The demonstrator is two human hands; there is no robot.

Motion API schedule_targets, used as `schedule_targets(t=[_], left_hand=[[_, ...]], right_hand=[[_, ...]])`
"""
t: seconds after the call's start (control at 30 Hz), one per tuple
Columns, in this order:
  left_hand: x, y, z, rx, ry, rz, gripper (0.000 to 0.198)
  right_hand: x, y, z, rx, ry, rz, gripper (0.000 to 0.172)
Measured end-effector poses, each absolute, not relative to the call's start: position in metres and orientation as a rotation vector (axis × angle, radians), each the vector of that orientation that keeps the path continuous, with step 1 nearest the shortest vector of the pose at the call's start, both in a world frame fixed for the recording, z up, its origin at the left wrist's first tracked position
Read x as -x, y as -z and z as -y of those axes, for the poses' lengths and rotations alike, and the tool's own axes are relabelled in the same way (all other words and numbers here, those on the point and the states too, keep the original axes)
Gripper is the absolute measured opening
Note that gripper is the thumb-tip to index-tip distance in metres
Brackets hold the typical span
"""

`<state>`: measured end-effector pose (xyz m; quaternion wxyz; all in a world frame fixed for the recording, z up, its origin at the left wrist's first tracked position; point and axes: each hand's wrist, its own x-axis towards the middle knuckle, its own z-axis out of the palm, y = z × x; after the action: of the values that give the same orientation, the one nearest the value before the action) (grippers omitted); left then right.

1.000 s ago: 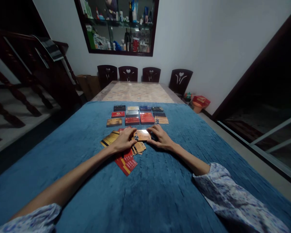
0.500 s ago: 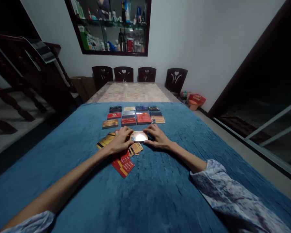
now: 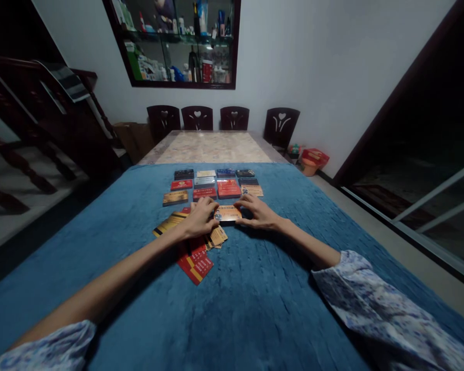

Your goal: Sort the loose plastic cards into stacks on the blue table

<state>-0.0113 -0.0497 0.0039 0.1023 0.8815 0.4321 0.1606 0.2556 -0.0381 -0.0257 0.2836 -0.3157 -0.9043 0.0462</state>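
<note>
Two hands meet on one orange card (image 3: 227, 213), mid tabletop, just this side of the sorted rows. Left hand (image 3: 200, 219): fingers curled, pinching the card's left short edge. Right hand (image 3: 258, 214): fingers bent, pinching its right short edge. Card face up and roughly flat, held low over the blue cloth (image 3: 255, 299); can't tell if it touches the cloth.

Loose pile (image 3: 212, 238) of unsorted cards lies under and beside the left hand: gold-and-black ones fanned to the left, red ones (image 3: 196, 263) spilling toward the camera.

Sorted rows (image 3: 212, 183), just past the hands, are small stacks in a tidy grid: dark, red, gold, grey, orange.

Bare marble tabletop (image 3: 216, 147) shows beyond the cloth. Four dark chairs (image 3: 234, 117) stand at the far end, with a wall cabinet (image 3: 178, 41) of bottles above them. Patterned sleeves on both forearms.
</note>
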Motion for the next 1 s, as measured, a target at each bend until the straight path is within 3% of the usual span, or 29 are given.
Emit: schedule_targets(t=[1.0], left_hand=[[-0.101, -0.03, -0.003, -2.788, -0.314, -1.334, 0.025]], right_hand=[[-0.352, 0.005, -0.027, 1.095, -0.065, 2.504, 0.047]])
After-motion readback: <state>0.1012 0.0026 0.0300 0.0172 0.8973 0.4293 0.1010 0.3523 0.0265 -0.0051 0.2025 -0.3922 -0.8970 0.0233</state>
